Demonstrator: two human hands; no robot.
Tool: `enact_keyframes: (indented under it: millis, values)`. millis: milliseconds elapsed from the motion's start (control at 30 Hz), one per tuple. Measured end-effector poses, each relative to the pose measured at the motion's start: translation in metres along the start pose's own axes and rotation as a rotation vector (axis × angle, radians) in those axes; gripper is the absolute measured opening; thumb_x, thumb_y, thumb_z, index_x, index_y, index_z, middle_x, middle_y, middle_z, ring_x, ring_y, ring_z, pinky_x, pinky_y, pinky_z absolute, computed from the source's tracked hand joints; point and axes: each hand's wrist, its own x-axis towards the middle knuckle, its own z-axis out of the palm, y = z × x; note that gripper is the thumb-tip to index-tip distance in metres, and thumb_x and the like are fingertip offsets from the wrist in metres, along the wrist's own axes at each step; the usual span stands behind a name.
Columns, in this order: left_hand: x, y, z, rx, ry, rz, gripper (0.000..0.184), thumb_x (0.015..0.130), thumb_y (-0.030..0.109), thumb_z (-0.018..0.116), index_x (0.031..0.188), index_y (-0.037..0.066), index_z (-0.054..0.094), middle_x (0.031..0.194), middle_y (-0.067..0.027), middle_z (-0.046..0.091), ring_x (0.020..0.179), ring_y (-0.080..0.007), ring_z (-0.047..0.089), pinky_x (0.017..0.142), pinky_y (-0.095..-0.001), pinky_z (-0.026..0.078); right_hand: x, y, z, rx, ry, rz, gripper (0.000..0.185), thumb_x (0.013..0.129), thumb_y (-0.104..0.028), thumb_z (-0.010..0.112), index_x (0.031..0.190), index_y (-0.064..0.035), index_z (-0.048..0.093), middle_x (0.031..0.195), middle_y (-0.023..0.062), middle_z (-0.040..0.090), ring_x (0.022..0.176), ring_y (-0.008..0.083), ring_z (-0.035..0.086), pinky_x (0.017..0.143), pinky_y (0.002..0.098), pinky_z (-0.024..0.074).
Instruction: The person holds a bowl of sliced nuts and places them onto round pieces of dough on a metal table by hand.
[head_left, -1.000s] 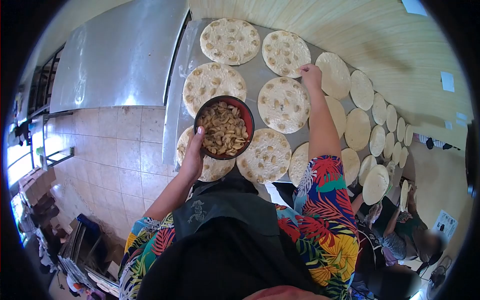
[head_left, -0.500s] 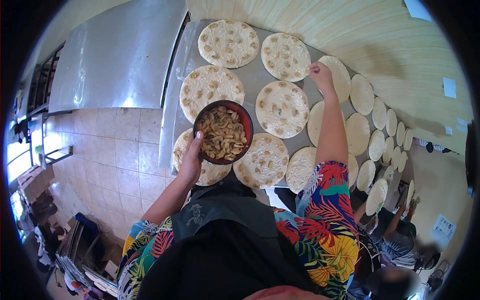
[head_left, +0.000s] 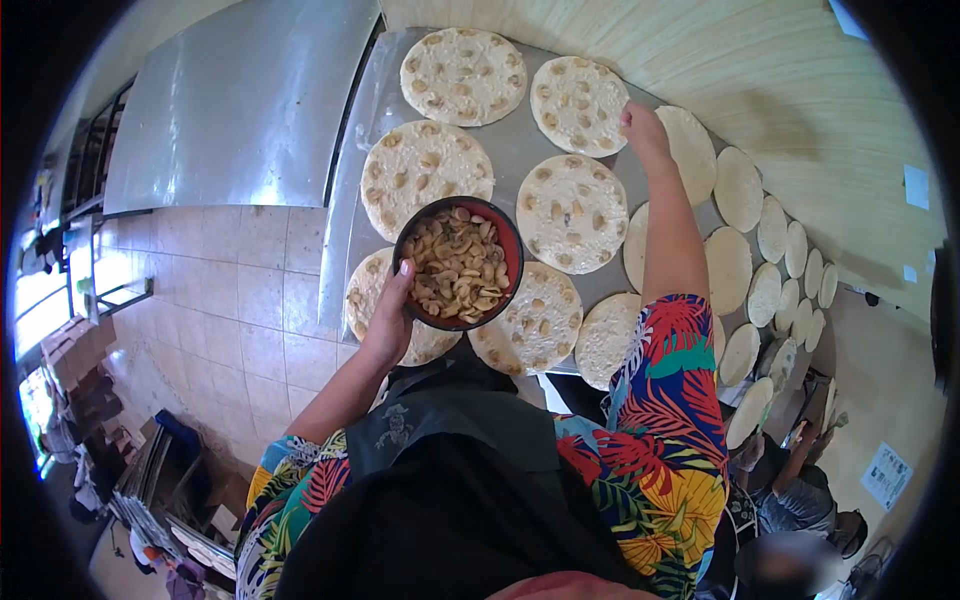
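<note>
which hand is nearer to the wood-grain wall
Right. The right hand is out over the table near the wall, by the edge of a topped dough round; the left hand is farther back from the wall, holding the bowl.

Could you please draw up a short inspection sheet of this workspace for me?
Surface: long grey metal table, much of it covered.
Job's things: round black bowl with a red interior, holding pale brown mushroom-like slices; flat round cream dough discs, the six nearer ones topped with slices, many farther ones without visible slices.
Clutter: brown cardboard boxes, at left.
Hands: bare left hand grips the bowl, thumb at its rim; bare right hand hangs, curled, near the upper-right topped disc; whether it holds a slice cannot be told.
Cables: nothing seen.
Surroundings: shiny grey metal panel, upper left; beige floor tiles; pale wood-grain wall; co-workers, lower right.
</note>
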Motion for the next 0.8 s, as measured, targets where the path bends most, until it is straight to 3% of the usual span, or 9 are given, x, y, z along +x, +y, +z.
enact_keyframes:
  millis: [67,100,167,200,267,333,600,800]
  values:
    - [0.000,0.001,0.001,-0.039,-0.033,-0.014,0.062,0.094,0.047,0.047,0.134,0.001,0.037,0.132,-0.0108,0.048,0.123,-0.0194,0.044,0.105,-0.0342,0.031,-0.001,0.001,0.008,-0.077,0.166,0.029,0.008,0.077,-0.002,0.056,0.085,-0.0051,0.058,0.085,0.0165,0.062,0.079,0.0332,0.061,0.070,0.0402,0.0473]
    - [-0.003,0.003,0.002,-0.039,-0.004,-0.021,0.062,0.094,0.047,0.047,0.134,0.001,0.037,0.132,-0.0108,0.048,0.123,-0.0194,0.044,0.105,-0.0342,0.031,-0.010,-0.013,0.007,-0.062,0.142,0.021,0.008,0.077,-0.002,0.056,0.085,-0.0051,0.058,0.085,0.0165,0.062,0.079,0.0332,0.061,0.070,0.0402,0.0473]
    - [-0.003,0.009,0.007,-0.064,-0.047,0.011,0.062,0.093,0.048,0.046,0.133,0.001,0.039,0.130,-0.0105,0.050,0.121,-0.0193,0.046,0.105,-0.0343,0.031,-0.037,-0.058,-0.026,0.297,0.345,-0.146,0.009,0.079,-0.001,0.058,0.087,-0.0036,0.060,0.085,0.0126,0.063,0.074,0.0259,0.062,0.067,0.0347,0.0485]
    - [-0.002,0.009,0.007,-0.062,-0.028,0.019,0.062,0.093,0.048,0.046,0.133,0.001,0.039,0.130,-0.0105,0.050,0.121,-0.0193,0.046,0.105,-0.0343,0.031,-0.054,-0.084,-0.040,0.312,0.337,-0.157,0.009,0.079,-0.001,0.058,0.087,-0.0036,0.060,0.085,0.0126,0.063,0.074,0.0259,0.062,0.067,0.0347,0.0485]
    - [0.000,0.011,0.008,-0.052,-0.058,0.044,0.064,0.093,0.049,0.046,0.135,0.001,0.036,0.132,-0.0104,0.048,0.122,-0.0196,0.044,0.105,-0.0343,0.031,-0.098,-0.141,-0.065,0.551,0.324,-0.177,0.010,0.080,0.001,0.060,0.090,-0.0021,0.061,0.084,0.0081,0.063,0.071,0.0174,0.060,0.064,0.0283,0.0482]
    - [-0.002,0.015,0.013,-0.029,-0.057,0.048,0.065,0.093,0.050,0.045,0.136,0.002,0.035,0.134,-0.0103,0.046,0.123,-0.0199,0.043,0.105,-0.0349,0.031,-0.134,-0.178,-0.080,0.612,0.298,-0.322,0.010,0.080,0.003,0.060,0.089,-0.0015,0.061,0.085,0.0056,0.062,0.072,0.0131,0.058,0.063,0.0252,0.0471]
    - [-0.012,0.026,0.026,0.017,-0.136,0.044,0.069,0.093,0.054,0.042,0.137,0.002,0.034,0.136,-0.0121,0.045,0.125,-0.0213,0.043,0.106,-0.0374,0.032,-0.215,-0.263,-0.092,0.593,0.015,-0.562,0.010,0.077,-0.001,0.062,0.087,-0.0022,0.062,0.088,0.0109,0.061,0.082,0.0282,0.060,0.073,0.0349,0.0487]
    - [-0.024,0.026,0.026,0.050,-0.180,0.036,0.065,0.094,0.053,0.040,0.136,0.004,0.036,0.135,-0.0097,0.046,0.125,-0.0205,0.043,0.106,-0.0376,0.031,-0.231,-0.283,-0.078,0.400,0.146,-0.616,0.013,0.075,-0.003,0.063,0.087,-0.0016,0.062,0.087,0.0095,0.058,0.085,0.0276,0.058,0.075,0.0376,0.0481]
